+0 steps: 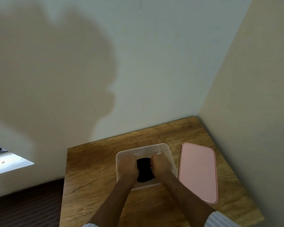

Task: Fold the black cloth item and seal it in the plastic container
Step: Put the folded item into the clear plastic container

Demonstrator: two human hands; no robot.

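A clear plastic container (164, 149) stands on the wooden table. Inside it lies the folded black cloth (144, 170), a small dark bundle. My left hand (127, 166) grips the cloth's left side and my right hand (160, 164) grips its right side, both down inside the container. The hands hide the ends of the cloth. The pink lid (198, 172) lies flat on the table just to the right of the container, apart from it.
The wooden table (92, 171) sits in a room corner, with a wall behind and another (252, 112) close on the right. Its left edge drops to a dark floor (26, 208). A bright window ledge (8, 163) shows at far left.
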